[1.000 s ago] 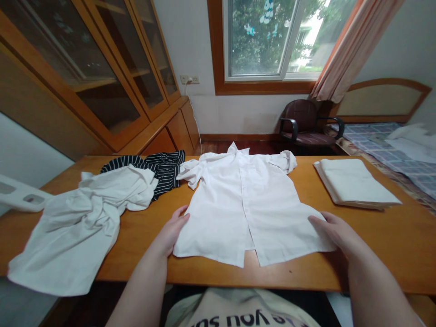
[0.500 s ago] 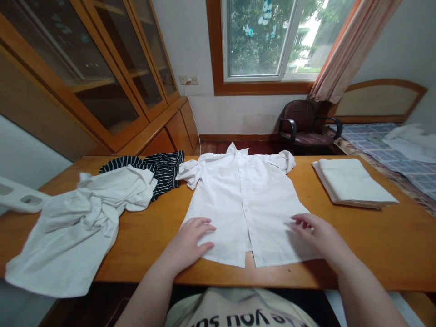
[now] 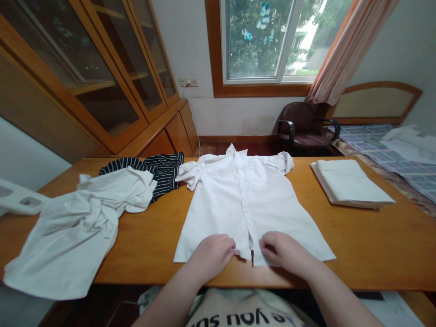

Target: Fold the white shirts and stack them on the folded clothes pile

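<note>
A white short-sleeved button shirt (image 3: 221, 200) lies front up on the wooden table, its collar at the far side and its hem towards me. The two front panels part at the bottom. My left hand (image 3: 216, 254) pinches the hem of the left panel near the opening, and the cloth lifts a little there. Across the gap, my right hand (image 3: 281, 249) rests on the right panel with curled fingers closed at the cloth near the front edge. Its thumb is mostly hidden.
On the left, a crumpled white garment (image 3: 78, 227) hangs over the edge of the table (image 3: 146, 245), beside a black striped garment (image 3: 166, 172) and a white plastic piece (image 3: 23, 200). Folded white cloths (image 3: 352, 181) are stacked on the right. Beyond stand a chair (image 3: 299, 122) and a glass-door cabinet (image 3: 102, 81).
Both hands have moved inward from the shirt's sides to its front opening. The left hand has taken hold of the hem, and the right fingers have closed at the right panel.
</note>
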{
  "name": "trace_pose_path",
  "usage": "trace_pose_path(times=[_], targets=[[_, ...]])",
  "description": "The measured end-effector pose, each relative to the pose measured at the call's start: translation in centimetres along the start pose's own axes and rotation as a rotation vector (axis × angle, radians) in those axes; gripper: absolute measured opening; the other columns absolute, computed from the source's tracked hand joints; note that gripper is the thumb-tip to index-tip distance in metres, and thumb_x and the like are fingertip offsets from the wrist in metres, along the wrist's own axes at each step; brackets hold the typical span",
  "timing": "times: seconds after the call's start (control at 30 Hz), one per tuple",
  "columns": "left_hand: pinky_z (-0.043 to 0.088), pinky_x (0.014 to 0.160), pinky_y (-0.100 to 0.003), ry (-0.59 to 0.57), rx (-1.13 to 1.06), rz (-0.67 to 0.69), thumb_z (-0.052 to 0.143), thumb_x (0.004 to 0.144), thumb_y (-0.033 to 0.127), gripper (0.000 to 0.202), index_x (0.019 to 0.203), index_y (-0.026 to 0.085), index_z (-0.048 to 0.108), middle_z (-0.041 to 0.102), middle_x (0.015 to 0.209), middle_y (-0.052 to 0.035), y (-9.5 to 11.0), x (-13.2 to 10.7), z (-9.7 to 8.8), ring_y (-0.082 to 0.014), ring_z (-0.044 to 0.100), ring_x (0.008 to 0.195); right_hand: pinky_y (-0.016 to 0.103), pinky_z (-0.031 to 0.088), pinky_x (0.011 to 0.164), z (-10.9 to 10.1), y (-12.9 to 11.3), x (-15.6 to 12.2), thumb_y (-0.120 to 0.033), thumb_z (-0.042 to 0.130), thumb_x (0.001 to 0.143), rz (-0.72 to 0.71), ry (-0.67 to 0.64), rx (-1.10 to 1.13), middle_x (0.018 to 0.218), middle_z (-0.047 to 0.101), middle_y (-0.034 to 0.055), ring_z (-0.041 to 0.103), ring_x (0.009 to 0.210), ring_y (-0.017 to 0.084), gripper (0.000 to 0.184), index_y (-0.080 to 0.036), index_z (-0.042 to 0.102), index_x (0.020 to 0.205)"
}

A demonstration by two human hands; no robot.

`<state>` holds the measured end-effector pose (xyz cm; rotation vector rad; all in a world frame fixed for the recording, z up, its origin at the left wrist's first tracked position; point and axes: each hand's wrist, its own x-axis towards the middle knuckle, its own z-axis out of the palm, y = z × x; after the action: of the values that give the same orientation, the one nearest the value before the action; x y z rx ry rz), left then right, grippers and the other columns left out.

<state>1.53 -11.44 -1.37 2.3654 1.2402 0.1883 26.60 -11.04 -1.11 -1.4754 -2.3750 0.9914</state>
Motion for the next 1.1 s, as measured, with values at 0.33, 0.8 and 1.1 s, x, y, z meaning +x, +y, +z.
trace_pose_path(times=[0.33, 0.8, 1.1], targets=[[0.040, 0.076, -0.028, -0.092, 0.001, 0.140, 0.053, 0.087, 0.029, 0.016, 0.095, 0.025, 0.065, 0.063, 0.086, -0.0009, 1.2, 0.1, -0.1, -0.0174, 0.057, 0.085, 0.022, 0.037, 0.060, -0.9, -0.3, -0.5, -0.016, 0.050, 0.078, 0.018, -0.020, 0.325, 0.071, 0.055, -0.0013, 0.048, 0.066, 0.012, 0.008, -0.018, 0.058, 0.077], [0.040, 0.075, -0.030, -0.160, 0.042, 0.180, 0.056, 0.083, 0.036, 0.020, 0.099, 0.026, 0.064, 0.062, 0.086, -0.0012, 2.2, 0.0, -0.2, -0.0194, 0.058, 0.084, 0.021, 0.035, 0.058, -0.6, -0.3, -0.1, -0.024, 0.052, 0.080, 0.105, -0.080, 0.442, 0.068, 0.052, -0.0019, 0.044, 0.064, 0.011, 0.011, -0.017, 0.057, 0.075], [0.042, 0.088, -0.028, -0.031, -0.161, 0.006, 0.050, 0.086, 0.034, 0.030, 0.111, 0.026, 0.063, 0.066, 0.103, -0.0023, 0.3, -0.4, -1.3, -0.0179, 0.059, 0.097, 0.025, 0.041, 0.064, -1.1, -0.1, -0.2, -0.031, 0.049, 0.081, 0.161, 0.045, 0.204, 0.076, 0.066, 0.0028, 0.056, 0.070, 0.016, 0.021, -0.019, 0.066, 0.081]])
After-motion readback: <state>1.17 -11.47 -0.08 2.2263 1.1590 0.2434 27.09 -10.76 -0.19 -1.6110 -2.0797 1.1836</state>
